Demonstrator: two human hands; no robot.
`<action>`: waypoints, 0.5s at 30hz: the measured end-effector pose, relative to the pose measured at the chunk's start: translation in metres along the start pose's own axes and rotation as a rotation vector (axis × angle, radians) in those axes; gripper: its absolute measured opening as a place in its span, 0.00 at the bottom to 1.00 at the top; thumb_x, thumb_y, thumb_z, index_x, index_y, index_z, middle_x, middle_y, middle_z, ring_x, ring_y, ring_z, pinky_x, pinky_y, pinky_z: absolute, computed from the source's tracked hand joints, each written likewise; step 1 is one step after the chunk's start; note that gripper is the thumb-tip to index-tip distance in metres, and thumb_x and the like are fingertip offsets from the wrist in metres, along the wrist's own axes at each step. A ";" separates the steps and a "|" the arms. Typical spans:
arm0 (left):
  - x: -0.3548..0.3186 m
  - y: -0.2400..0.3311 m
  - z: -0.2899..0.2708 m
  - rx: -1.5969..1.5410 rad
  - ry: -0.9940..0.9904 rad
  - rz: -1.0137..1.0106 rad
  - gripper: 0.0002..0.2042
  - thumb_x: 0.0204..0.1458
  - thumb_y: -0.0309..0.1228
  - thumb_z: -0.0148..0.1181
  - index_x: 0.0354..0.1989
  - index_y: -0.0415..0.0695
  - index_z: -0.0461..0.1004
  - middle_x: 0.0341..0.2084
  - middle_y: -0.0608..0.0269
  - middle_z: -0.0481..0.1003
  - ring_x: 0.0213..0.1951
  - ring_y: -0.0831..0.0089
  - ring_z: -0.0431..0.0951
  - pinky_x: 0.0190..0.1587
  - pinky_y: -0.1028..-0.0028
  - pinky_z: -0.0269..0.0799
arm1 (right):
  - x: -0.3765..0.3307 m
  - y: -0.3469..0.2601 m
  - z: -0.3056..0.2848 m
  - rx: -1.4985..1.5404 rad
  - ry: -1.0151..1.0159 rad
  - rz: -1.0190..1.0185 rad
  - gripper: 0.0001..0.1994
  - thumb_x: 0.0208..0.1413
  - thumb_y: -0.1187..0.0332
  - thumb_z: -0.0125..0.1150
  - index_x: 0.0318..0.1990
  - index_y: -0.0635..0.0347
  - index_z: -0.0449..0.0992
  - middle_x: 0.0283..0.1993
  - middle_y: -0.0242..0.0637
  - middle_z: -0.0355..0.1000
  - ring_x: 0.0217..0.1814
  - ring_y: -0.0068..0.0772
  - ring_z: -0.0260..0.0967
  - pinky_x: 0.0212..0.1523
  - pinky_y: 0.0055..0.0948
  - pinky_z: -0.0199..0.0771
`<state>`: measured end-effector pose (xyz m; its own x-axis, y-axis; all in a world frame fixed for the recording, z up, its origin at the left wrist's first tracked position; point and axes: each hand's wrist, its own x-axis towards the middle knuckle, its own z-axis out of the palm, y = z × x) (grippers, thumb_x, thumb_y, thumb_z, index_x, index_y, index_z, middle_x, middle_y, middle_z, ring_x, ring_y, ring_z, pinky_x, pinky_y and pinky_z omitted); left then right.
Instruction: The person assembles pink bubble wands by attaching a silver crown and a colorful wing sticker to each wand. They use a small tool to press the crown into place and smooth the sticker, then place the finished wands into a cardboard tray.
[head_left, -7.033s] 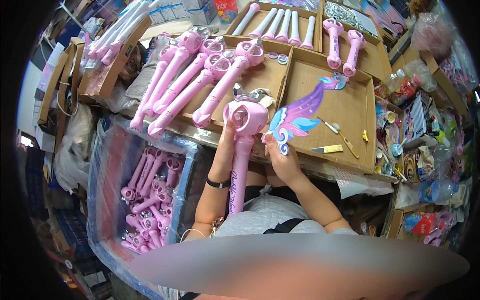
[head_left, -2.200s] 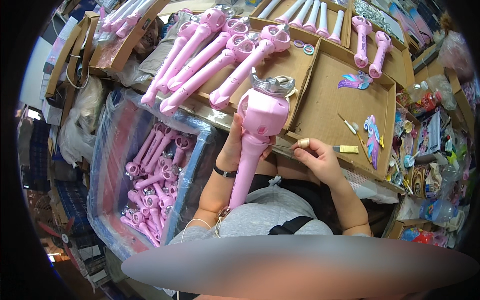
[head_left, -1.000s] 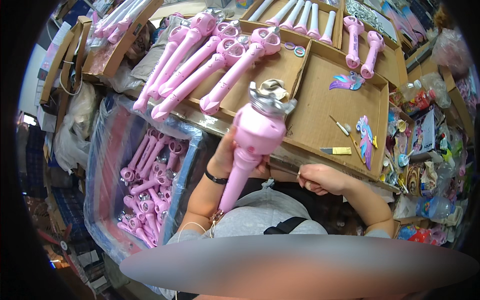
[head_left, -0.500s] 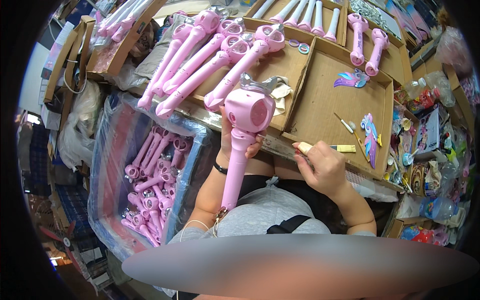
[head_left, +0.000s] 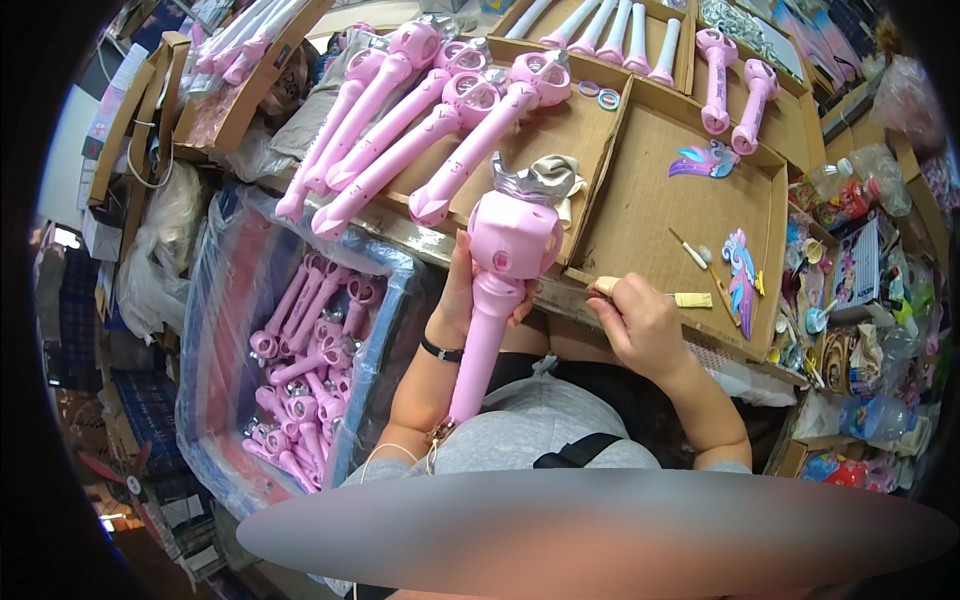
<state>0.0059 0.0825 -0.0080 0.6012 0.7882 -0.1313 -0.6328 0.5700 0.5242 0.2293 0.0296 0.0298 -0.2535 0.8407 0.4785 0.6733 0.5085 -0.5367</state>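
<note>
A pink toy wand [head_left: 512, 238] with a silver crown on its round head stands nearly upright before me. My left hand [head_left: 458, 300] is wrapped round it just below the head, and its handle runs down to my left forearm. My right hand [head_left: 642, 322] is closed in a pinch on a thin tool with a pale yellow end [head_left: 692, 299]. The tool's slim other end points at the wand's neck; whether it touches is unclear. Something cream-coloured covers a fingertip of that hand.
Several pink wands [head_left: 440, 110] lie on the cardboard trays at the far left. A plastic-lined blue bin [head_left: 395, 300] at left holds more. In the right tray [head_left: 640, 220] are two winged ornaments [head_left: 740, 275] and brushes [head_left: 690, 245]. Clutter crowds the right side.
The wand has shifted slightly right and turned in my left hand, so its head's round window no longer faces me. My right hand has moved slightly, still pinching the tool.
</note>
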 end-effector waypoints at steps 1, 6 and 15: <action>-0.002 0.000 0.002 0.014 0.015 -0.009 0.44 0.47 0.71 0.37 0.51 0.36 0.64 0.25 0.48 0.74 0.16 0.65 0.74 0.14 0.75 0.71 | -0.001 0.002 0.001 -0.013 -0.012 -0.014 0.08 0.48 0.67 0.64 0.33 0.58 0.73 0.24 0.37 0.66 0.22 0.39 0.67 0.21 0.33 0.66; -0.009 -0.001 0.008 0.103 0.016 -0.020 0.45 0.46 0.72 0.38 0.47 0.35 0.67 0.25 0.51 0.74 0.17 0.68 0.75 0.15 0.76 0.71 | -0.007 0.006 0.001 0.101 -0.059 -0.011 0.07 0.50 0.67 0.63 0.31 0.60 0.75 0.23 0.39 0.68 0.23 0.40 0.69 0.23 0.33 0.67; -0.018 -0.003 0.015 0.263 0.040 -0.052 0.45 0.44 0.72 0.43 0.47 0.35 0.67 0.24 0.53 0.74 0.19 0.70 0.75 0.18 0.76 0.72 | -0.009 0.007 -0.012 0.778 -0.417 0.619 0.15 0.59 0.60 0.55 0.29 0.65 0.77 0.22 0.29 0.71 0.24 0.16 0.63 0.25 0.21 0.63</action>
<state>0.0039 0.0628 0.0051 0.6063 0.7711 -0.1945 -0.4501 0.5344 0.7154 0.2448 0.0231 0.0298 -0.3362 0.9149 -0.2236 0.1770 -0.1718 -0.9691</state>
